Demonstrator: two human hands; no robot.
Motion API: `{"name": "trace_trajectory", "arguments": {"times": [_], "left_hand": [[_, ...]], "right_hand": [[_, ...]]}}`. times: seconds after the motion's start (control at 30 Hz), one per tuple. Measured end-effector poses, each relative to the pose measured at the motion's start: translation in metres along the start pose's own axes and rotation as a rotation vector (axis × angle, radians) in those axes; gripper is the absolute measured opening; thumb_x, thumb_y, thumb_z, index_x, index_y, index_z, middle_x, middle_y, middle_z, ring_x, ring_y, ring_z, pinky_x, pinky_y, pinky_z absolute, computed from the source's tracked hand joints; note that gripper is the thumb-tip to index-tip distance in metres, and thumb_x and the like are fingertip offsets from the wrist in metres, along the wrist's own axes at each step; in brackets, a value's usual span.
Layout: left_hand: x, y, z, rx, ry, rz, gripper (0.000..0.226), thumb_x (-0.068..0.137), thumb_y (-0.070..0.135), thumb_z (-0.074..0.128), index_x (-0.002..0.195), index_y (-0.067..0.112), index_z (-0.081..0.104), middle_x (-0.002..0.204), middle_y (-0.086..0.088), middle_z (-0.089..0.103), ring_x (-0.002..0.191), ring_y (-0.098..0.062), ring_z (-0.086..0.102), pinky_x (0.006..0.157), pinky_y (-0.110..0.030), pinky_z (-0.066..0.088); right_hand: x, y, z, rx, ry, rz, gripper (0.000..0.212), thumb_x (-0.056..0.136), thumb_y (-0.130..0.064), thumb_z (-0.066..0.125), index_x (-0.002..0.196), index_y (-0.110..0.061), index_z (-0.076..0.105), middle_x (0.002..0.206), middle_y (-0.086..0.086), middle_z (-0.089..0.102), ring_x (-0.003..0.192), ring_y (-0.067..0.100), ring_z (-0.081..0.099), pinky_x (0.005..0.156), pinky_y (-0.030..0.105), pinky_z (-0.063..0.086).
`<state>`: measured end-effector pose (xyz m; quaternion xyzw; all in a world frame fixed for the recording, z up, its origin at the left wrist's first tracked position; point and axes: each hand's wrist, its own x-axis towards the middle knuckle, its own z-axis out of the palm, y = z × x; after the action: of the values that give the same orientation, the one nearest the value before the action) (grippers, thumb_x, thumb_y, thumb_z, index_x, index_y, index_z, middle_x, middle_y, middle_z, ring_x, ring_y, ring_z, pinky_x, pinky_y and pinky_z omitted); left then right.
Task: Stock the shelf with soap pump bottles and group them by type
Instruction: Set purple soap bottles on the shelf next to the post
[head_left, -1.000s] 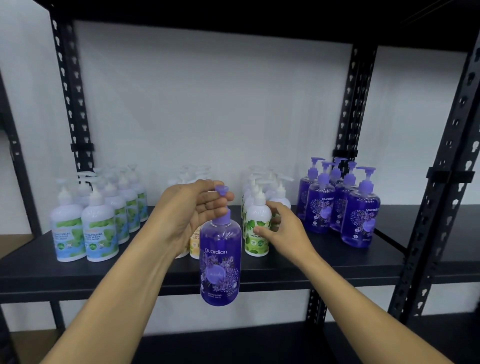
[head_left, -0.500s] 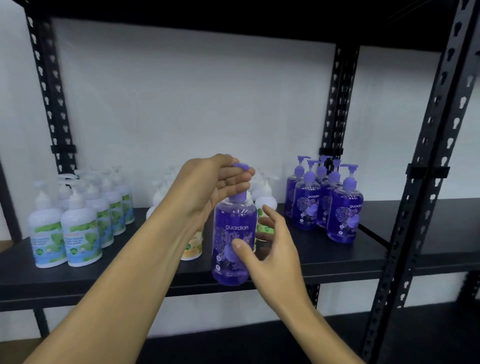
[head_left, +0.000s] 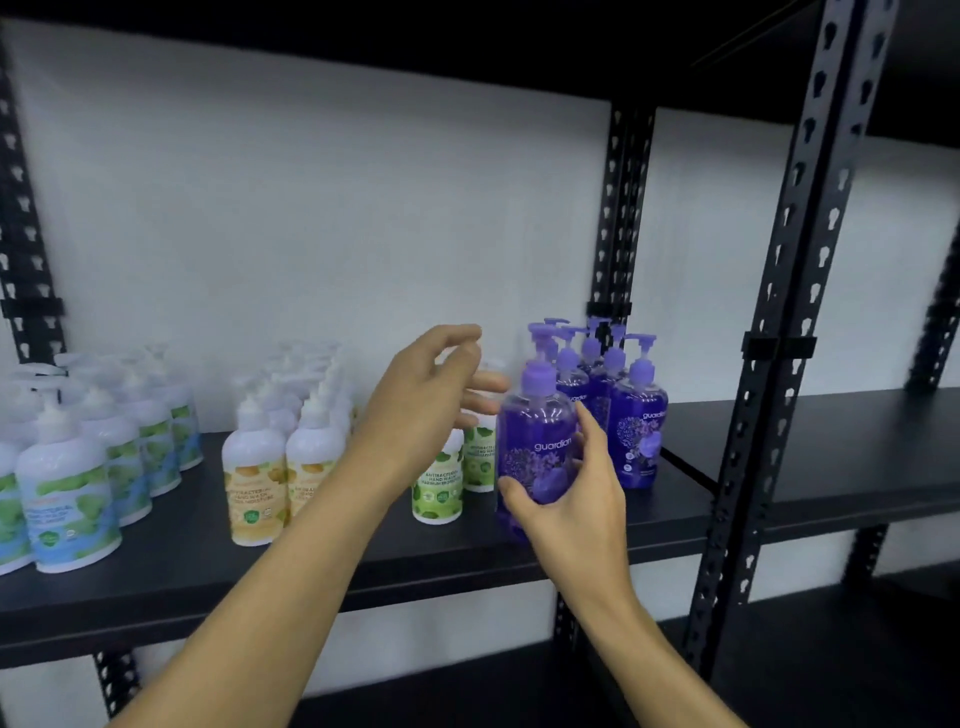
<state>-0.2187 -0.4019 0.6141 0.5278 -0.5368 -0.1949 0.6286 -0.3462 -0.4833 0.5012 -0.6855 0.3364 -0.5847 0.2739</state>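
Observation:
My right hand (head_left: 571, 499) grips a purple soap pump bottle (head_left: 535, 441) by its body, near the front of the black shelf (head_left: 363, 561), just left of a group of several purple bottles (head_left: 636, 421). My left hand (head_left: 431, 400) hovers open beside the bottle's pump, fingers loose and holding nothing. Behind it stand white bottles with green labels (head_left: 439, 486). Further left are the yellow-labelled bottles (head_left: 257, 488) and, at the far left, blue-and-green-labelled bottles (head_left: 67, 499). Whether the held bottle rests on the shelf is hidden by my hand.
Black perforated uprights (head_left: 795, 322) frame the shelf on the right, with another shelf board (head_left: 841, 457) beyond them. A white wall is behind. A lower shelf level (head_left: 779, 670) lies below.
My left hand let go of the purple bottle's pump and opened. My right hand took the bottle by its body and carried it right, toward the purple group.

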Motion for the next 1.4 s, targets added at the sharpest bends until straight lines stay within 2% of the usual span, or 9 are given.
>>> {"name": "trace_trajectory", "arguments": {"times": [0.07,0.17,0.37,0.57,0.77,0.83,0.9,1.0,1.4], "left_hand": [[-0.011,-0.037,-0.007,0.278,0.090,0.101,0.026,0.099,0.029,0.044,0.118,0.038,0.058,0.091,0.007,0.075,0.085,-0.010,0.069,0.080,-0.036,0.055],[-0.035,-0.094,-0.015,0.592,0.123,0.120,0.025,0.096,0.034,0.047,0.118,0.040,0.056,0.105,0.016,0.066,0.098,-0.007,0.063,0.084,-0.037,0.053],[-0.062,-0.141,0.000,0.885,0.171,0.064,0.046,0.095,0.036,0.050,0.137,0.018,0.046,0.130,0.003,0.051,0.116,-0.014,0.049,0.092,-0.029,0.045],[-0.066,-0.170,-0.001,1.170,0.097,0.035,0.063,0.093,0.048,0.031,0.126,0.005,0.062,0.123,-0.010,0.065,0.115,-0.026,0.060,0.099,-0.042,0.048],[-0.067,-0.177,0.002,1.230,0.126,-0.011,0.066,0.093,0.048,0.029,0.122,0.003,0.067,0.126,-0.014,0.065,0.121,-0.033,0.057,0.103,-0.047,0.043],[-0.066,-0.179,0.004,1.238,0.122,-0.023,0.067,0.093,0.048,0.028,0.122,0.000,0.066,0.125,-0.017,0.066,0.120,-0.033,0.059,0.103,-0.047,0.044],[-0.065,-0.180,0.007,1.239,0.130,-0.041,0.068,0.093,0.047,0.028,0.122,-0.002,0.066,0.125,-0.019,0.065,0.120,-0.034,0.059,0.104,-0.048,0.043],[-0.065,-0.179,0.011,1.225,0.162,-0.058,0.069,0.094,0.046,0.028,0.122,-0.004,0.065,0.125,-0.020,0.065,0.122,-0.034,0.058,0.106,-0.049,0.041],[-0.066,-0.183,0.011,1.242,0.193,-0.018,0.067,0.093,0.045,0.028,0.124,-0.003,0.064,0.126,-0.019,0.065,0.123,-0.033,0.058,0.106,-0.048,0.041]], "right_hand": [[0.014,0.009,-0.010,-0.029,0.033,-0.005,0.100,0.070,-0.028,0.086,0.149,-0.040,0.028,0.139,-0.014,0.052,0.124,0.006,0.054,0.103,0.034,0.050],[0.036,0.023,-0.021,-0.058,0.061,0.013,0.100,0.070,-0.031,0.086,0.150,-0.037,0.027,0.139,-0.010,0.053,0.124,0.010,0.055,0.103,0.039,0.051],[0.063,0.047,-0.016,-0.105,0.025,0.040,0.100,0.072,-0.026,0.086,0.151,-0.032,0.025,0.137,-0.008,0.054,0.119,0.011,0.057,0.099,0.035,0.053],[0.073,0.063,-0.004,-0.123,0.012,0.055,0.097,0.076,-0.022,0.084,0.151,-0.032,0.023,0.130,-0.008,0.055,0.114,0.010,0.059,0.094,0.029,0.053],[0.074,0.082,0.004,-0.151,0.024,0.076,0.097,0.078,-0.023,0.084,0.153,-0.030,0.022,0.147,-0.005,0.046,0.130,0.014,0.049,0.107,0.037,0.048],[0.073,0.084,0.003,-0.164,0.046,0.069,0.096,0.080,-0.024,0.082,0.154,-0.027,0.022,0.150,-0.004,0.040,0.135,0.014,0.043,0.111,0.032,0.041],[0.071,0.084,0.004,-0.227,0.067,0.053,0.095,0.082,-0.028,0.081,0.155,-0.024,0.021,0.149,-0.002,0.035,0.137,0.016,0.039,0.107,0.027,0.039],[0.063,0.085,0.006,-0.361,0.107,0.037,0.096,0.083,-0.034,0.079,0.156,-0.024,0.019,0.150,-0.001,0.033,0.137,0.020,0.036,0.103,0.039,0.045],[0.063,0.098,0.015,-0.383,0.220,0.062,0.082,0.085,-0.024,0.077,0.151,-0.020,0.028,0.148,0.001,0.040,0.139,0.020,0.035,0.105,0.038,0.043]]}}
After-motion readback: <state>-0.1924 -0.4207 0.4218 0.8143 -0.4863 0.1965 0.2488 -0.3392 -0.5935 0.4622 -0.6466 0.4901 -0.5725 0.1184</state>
